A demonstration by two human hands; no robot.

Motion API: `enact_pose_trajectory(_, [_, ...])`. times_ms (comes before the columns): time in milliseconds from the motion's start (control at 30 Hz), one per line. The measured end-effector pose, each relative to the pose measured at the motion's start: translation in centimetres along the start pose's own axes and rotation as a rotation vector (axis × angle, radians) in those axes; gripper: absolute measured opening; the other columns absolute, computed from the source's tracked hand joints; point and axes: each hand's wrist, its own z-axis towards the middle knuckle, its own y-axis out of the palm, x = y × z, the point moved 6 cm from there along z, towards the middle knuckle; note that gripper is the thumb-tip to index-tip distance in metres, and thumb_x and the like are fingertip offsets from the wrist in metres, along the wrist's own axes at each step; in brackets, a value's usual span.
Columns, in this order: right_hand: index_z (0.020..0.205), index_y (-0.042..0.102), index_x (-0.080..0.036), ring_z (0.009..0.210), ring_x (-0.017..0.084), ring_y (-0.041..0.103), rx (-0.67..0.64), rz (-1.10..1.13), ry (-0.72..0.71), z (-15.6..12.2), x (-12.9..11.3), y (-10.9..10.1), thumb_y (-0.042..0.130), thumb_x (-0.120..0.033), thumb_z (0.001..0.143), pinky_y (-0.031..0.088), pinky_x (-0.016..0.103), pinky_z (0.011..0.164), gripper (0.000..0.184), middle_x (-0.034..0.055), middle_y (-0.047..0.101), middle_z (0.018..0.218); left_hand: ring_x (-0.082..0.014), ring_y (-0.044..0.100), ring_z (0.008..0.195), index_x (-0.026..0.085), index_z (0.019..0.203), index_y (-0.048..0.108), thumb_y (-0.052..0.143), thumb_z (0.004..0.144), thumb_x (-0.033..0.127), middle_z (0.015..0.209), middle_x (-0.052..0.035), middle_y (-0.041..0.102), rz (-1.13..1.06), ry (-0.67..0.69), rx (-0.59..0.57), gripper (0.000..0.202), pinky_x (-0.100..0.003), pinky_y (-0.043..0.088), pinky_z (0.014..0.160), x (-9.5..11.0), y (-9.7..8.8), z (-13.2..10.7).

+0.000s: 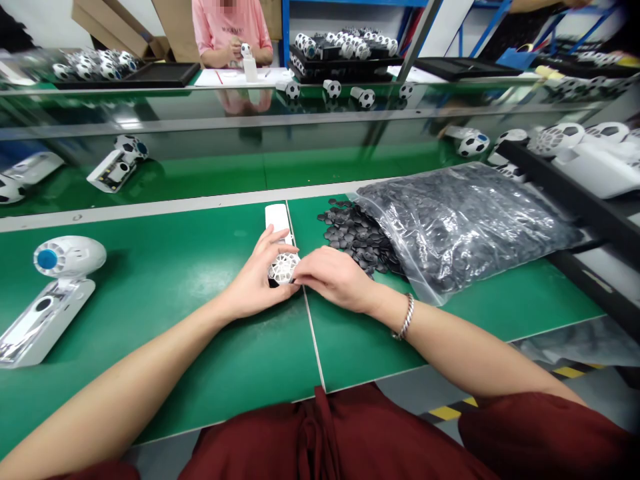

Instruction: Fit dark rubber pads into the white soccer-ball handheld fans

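Note:
My left hand (pixel 257 275) wraps around a white fan head with a lattice grille (pixel 283 269), and its fingers curl over the top. My right hand (pixel 333 278) comes in from the right, with its fingertips against the grille's right edge. A white fan handle (pixel 277 222) lies on the green bench mat just beyond my hands, partly hidden by my left fingers. Loose black hexagonal pieces (pixel 354 235) spill from a clear plastic bag (pixel 463 227) to the right of my right hand. A chain bracelet (pixel 406 317) circles my right wrist.
A finished white fan (pixel 53 297) lies at the left of the bench. A glass partition (pixel 250 117) runs behind, with football-patterned fans beyond it. Across it, a person in a pink top (pixel 231 33) holds one. A black rack (pixel 570 187) stands at the right.

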Motion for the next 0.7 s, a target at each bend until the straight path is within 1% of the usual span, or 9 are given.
enact_pose_trajectory(67, [0.087,0.054,-0.018,0.081,0.014,0.054,0.055,0.087,0.111,-0.1,1.0,-0.1,0.055,-0.023,0.084,0.045,0.028,0.074,0.006,0.0037,0.06,0.085,-0.0301,0.005,0.137,0.019,0.11,0.047,0.061,0.071,0.028,0.143,-0.011,0.027,-0.002,-0.011,0.003,0.042,-0.053,0.018,0.108,0.1,0.0,0.0])
enact_pose_trajectory(200, [0.092,0.052,-0.018,0.086,0.015,0.053,0.047,0.233,0.315,-0.5,2.8,0.5,0.065,-0.031,0.076,0.047,0.027,0.07,0.024,0.0047,0.055,0.093,-0.0296,0.004,0.137,0.019,0.11,0.046,0.06,0.071,0.025,0.143,-0.0114,0.027,-0.011,-0.019,0.008,0.042,-0.053,0.016,0.108,0.1,0.2,0.0])
enact_pose_trajectory(300, [0.096,0.051,-0.018,0.089,0.015,0.054,-0.005,0.342,0.411,-0.7,3.3,1.5,0.063,-0.03,0.078,0.048,0.025,0.066,0.025,0.0057,0.053,0.099,-0.0293,0.007,0.137,0.02,0.109,0.045,0.059,0.071,0.023,0.137,-0.011,0.033,-0.006,0.026,0.038,0.04,-0.054,0.016,0.108,0.1,0.2,0.0])
enact_pose_trajectory(400, [0.095,0.051,-0.018,0.083,0.014,0.056,-0.019,0.36,0.441,-0.3,3.5,1.5,0.063,-0.029,0.077,0.047,0.025,0.065,0.024,0.0041,0.055,0.096,-0.0294,0.01,0.136,0.02,0.108,0.045,0.058,0.072,0.023,0.131,-0.0111,0.039,-0.011,0.071,0.053,0.039,-0.055,0.015,0.108,0.2,0.2,0.0])
enact_pose_trajectory(467, [0.091,0.053,-0.018,0.082,0.014,0.056,-0.024,0.236,0.434,0.0,3.9,0.5,0.061,-0.03,0.079,0.047,0.028,0.071,0.02,0.0032,0.057,0.091,-0.0296,0.009,0.136,0.021,0.109,0.045,0.059,0.072,0.022,0.132,-0.0107,0.038,-0.023,0.076,0.029,0.04,-0.055,0.016,0.108,0.2,0.3,0.0])
enact_pose_trajectory(500, [0.09,0.054,-0.018,0.085,0.016,0.055,-0.026,0.112,0.447,0.0,4.3,-0.2,0.06,-0.032,0.08,0.046,0.03,0.075,0.018,0.0039,0.058,0.091,-0.0296,0.008,0.136,0.021,0.11,0.045,0.06,0.072,0.023,0.134,-0.0103,0.036,-0.028,0.073,0.014,0.041,-0.055,0.016,0.108,0.2,0.4,0.0])
enact_pose_trajectory(600, [0.092,0.061,-0.017,0.095,0.024,0.051,-0.05,-0.382,0.612,-0.7,6.5,-2.7,0.057,-0.034,0.081,0.044,0.036,0.079,0.02,0.0093,0.058,0.098,-0.0301,0.009,0.136,0.022,0.107,0.047,0.068,0.068,0.03,0.139,-0.0101,0.029,-0.041,0.042,0.014,0.046,-0.053,0.019,0.108,0.1,0.5,0.0])
enact_pose_trajectory(633, [0.094,0.062,-0.018,0.096,0.026,0.051,-0.08,-0.497,0.673,-1.1,7.3,-3.2,0.056,-0.033,0.082,0.044,0.036,0.077,0.021,0.0105,0.058,0.099,-0.0302,0.01,0.136,0.022,0.106,0.047,0.07,0.067,0.033,0.14,-0.0104,0.027,-0.04,0.034,0.022,0.047,-0.053,0.019,0.108,0.0,0.4,0.1])
enact_pose_trajectory(700, [0.096,0.064,-0.019,0.094,0.026,0.052,-0.156,-0.584,0.703,-1.7,8.2,-3.4,0.053,-0.031,0.084,0.044,0.035,0.076,0.021,0.0102,0.059,0.096,-0.0298,0.009,0.136,0.022,0.105,0.047,0.071,0.066,0.033,0.141,-0.0108,0.026,-0.033,0.045,0.014,0.047,-0.052,0.019,0.108,0.0,0.4,0.2])
